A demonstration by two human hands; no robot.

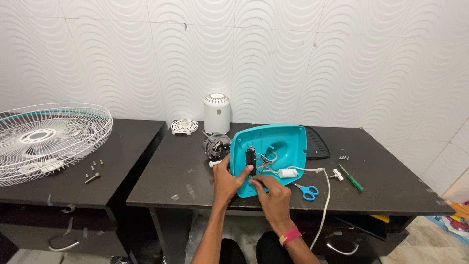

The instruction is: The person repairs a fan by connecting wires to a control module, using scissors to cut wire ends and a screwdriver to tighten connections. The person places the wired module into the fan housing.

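Teal fan base [273, 146], tilted on the table [161, 181]. Left hand [227, 182] grips its rim; right hand [273, 193] pinches the black switch block [250, 161]. Tugging may snap thin wires [266, 161].

Base [281, 142]: teal plastic, smooth, slight gloss on the inner face.
Switch block [250, 159]: black plastic, matt.
Capacitor [288, 173]: white plastic, smooth.
Cord [326, 200]: white sheath, smooth and faintly shiny.
Motor [216, 144]: bare grey metal, dull.
Cover [217, 112]: white plastic, satin, slotted top.
Guard [49, 134]: white coated wire with a teal plastic rim.
Screws [93, 168]: metal, the largest brass-toned.
Scissors [307, 191]: blue glossy plastic handles.
Screwdriver [351, 178]: green plastic handle.
Panel [317, 144]: black plastic, matt, finely ribbed.
Table [391, 190]: dark laminate, matt, with clear tape scraps.
Wall [293, 58]: white, wave-embossed, soft sheen.
Wristband [291, 236]: pink cloth, on the right wrist.
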